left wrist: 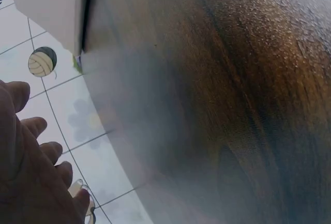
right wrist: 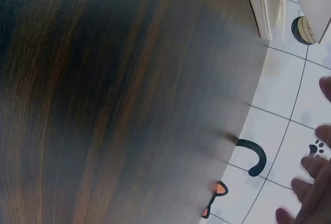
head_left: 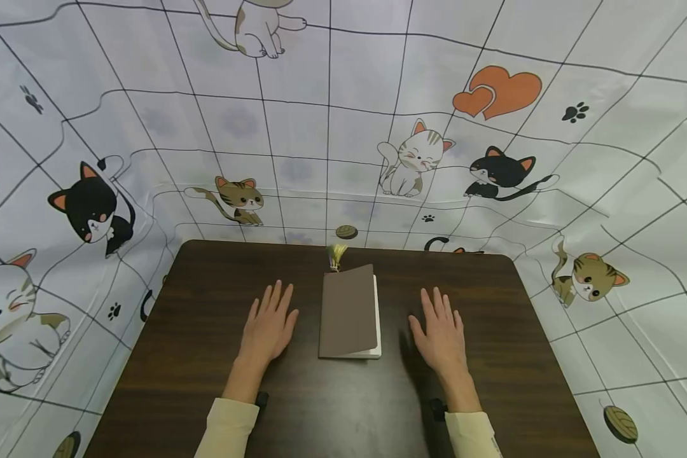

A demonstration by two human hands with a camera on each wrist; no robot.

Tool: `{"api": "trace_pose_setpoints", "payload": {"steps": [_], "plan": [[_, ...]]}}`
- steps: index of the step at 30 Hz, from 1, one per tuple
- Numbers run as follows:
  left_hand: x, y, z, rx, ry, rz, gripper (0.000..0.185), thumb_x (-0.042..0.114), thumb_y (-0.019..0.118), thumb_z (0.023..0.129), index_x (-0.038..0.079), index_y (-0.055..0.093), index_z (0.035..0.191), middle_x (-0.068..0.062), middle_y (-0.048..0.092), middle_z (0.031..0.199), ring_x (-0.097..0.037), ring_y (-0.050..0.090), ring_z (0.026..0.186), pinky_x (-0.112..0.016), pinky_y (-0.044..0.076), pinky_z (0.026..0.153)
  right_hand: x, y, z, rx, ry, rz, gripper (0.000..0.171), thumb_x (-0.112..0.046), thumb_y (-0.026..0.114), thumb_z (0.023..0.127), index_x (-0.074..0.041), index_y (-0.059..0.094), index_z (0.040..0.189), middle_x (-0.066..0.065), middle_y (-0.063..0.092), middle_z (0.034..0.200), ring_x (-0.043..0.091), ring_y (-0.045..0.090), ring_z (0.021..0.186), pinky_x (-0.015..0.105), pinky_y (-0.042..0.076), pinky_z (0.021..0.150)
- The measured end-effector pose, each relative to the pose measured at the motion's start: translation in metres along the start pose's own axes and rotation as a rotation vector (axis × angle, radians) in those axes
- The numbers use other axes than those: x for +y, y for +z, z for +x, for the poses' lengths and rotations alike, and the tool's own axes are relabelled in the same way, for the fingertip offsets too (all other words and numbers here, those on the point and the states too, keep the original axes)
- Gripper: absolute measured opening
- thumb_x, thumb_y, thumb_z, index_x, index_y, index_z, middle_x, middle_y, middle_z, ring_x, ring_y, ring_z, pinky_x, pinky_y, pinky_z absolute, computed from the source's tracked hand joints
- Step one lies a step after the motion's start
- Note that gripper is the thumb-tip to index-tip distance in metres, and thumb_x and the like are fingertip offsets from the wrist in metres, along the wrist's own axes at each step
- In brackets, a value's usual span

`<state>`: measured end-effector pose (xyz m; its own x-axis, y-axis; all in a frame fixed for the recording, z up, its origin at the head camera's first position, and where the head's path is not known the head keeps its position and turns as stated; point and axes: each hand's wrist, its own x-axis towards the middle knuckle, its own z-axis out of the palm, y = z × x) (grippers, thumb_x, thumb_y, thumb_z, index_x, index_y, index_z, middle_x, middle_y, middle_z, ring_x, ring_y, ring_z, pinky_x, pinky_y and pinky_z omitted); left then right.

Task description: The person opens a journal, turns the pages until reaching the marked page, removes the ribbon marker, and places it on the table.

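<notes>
A brown-covered notebook (head_left: 348, 312) lies on the dark wooden table, its cover slightly lifted at the right so white pages show. From its top edge sticks out a yellowish tassel (head_left: 336, 254). To the left of the notebook is my left hand (head_left: 268, 327), fingers straight and holding nothing. My right hand (head_left: 442, 334) is on the other side, also with extended fingers and nothing in it. Neither hand touches the notebook. In the left wrist view the cover (left wrist: 49, 6) shows at the top left; in the right wrist view the pages (right wrist: 262, 4) show at the top right.
The dark table (head_left: 206, 280) has rounded far corners. Behind it and at both sides hangs a white grid-patterned sheet (head_left: 298, 127) printed with cartoon cats, hearts, paw prints and yarn balls. A dark band sits at each wrist, beside the pale sleeves (head_left: 229, 423).
</notes>
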<state>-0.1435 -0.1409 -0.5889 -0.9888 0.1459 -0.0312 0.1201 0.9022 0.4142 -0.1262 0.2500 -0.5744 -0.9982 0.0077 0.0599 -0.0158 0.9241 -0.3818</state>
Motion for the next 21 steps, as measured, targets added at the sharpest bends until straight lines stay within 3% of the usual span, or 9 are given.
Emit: {"api": "trace_pose_setpoints", "payload": {"steps": [4,7,11,13,15,18,21], "plan": [[0.0,0.001,0.001,0.001,0.014,-0.032,0.065,0.042,0.044,0.117,0.016,0.025,0.173,-0.015,0.011,0.181,-0.04,0.015,0.167,-0.065,0.014,0.132,-0.002,-0.002,0.0,0.057,0.065,0.017,0.07,-0.04,0.057,0.11,-0.016,0.032,0.17,0.019,0.025,0.178,0.044,0.027,0.162,0.071,0.025,0.124],[0.005,-0.001,0.002,-0.003,0.038,-0.104,0.065,0.039,0.05,0.115,0.015,0.029,0.171,-0.017,0.016,0.181,-0.043,0.032,0.161,-0.065,0.03,0.127,-0.003,-0.002,0.001,0.09,0.107,0.057,0.067,-0.038,0.055,0.11,-0.014,0.034,0.169,0.018,0.029,0.177,0.043,0.032,0.16,0.072,0.029,0.122],[0.019,-0.005,0.002,-0.005,0.074,-0.201,0.062,0.037,0.055,0.114,0.019,0.034,0.169,-0.017,0.026,0.177,-0.044,0.054,0.145,-0.063,0.051,0.109,-0.011,0.0,0.001,0.133,0.133,0.147,0.062,-0.036,0.053,0.111,-0.012,0.04,0.166,0.016,0.039,0.172,0.043,0.041,0.154,0.071,0.033,0.119],[0.029,-0.004,0.003,0.001,0.092,-0.222,0.06,0.037,0.056,0.114,0.019,0.038,0.167,-0.014,0.033,0.174,-0.041,0.058,0.143,-0.061,0.053,0.107,-0.017,0.002,0.0,0.167,0.153,0.212,0.056,-0.036,0.054,0.112,-0.013,0.047,0.162,0.015,0.055,0.159,0.041,0.058,0.134,0.066,0.043,0.108],[0.04,-0.001,0.004,0.0,0.114,-0.231,0.057,0.037,0.057,0.114,0.018,0.042,0.165,-0.013,0.038,0.171,-0.039,0.056,0.145,-0.06,0.051,0.11,-0.025,0.004,-0.001,0.187,0.174,0.279,0.05,-0.039,0.053,0.112,-0.015,0.055,0.157,0.012,0.069,0.137,0.036,0.068,0.106,0.057,0.051,0.088],[0.055,0.006,0.005,-0.015,0.157,-0.234,0.055,0.037,0.057,0.113,0.016,0.046,0.163,-0.013,0.045,0.167,-0.037,0.053,0.148,-0.058,0.048,0.115,-0.039,0.011,-0.005,0.176,0.204,0.355,0.048,-0.047,0.05,0.113,-0.018,0.062,0.15,0.004,0.076,0.106,0.023,0.061,0.072,0.042,0.046,0.063],[0.068,0.016,0.006,-0.033,0.196,-0.229,0.053,0.037,0.057,0.114,0.015,0.047,0.161,-0.012,0.049,0.163,-0.035,0.051,0.149,-0.058,0.047,0.116,-0.052,0.019,-0.008,0.129,0.213,0.394,0.052,-0.055,0.047,0.113,-0.021,0.063,0.149,0.0,0.075,0.099,0.015,0.06,0.07,0.036,0.044,0.061]]}}
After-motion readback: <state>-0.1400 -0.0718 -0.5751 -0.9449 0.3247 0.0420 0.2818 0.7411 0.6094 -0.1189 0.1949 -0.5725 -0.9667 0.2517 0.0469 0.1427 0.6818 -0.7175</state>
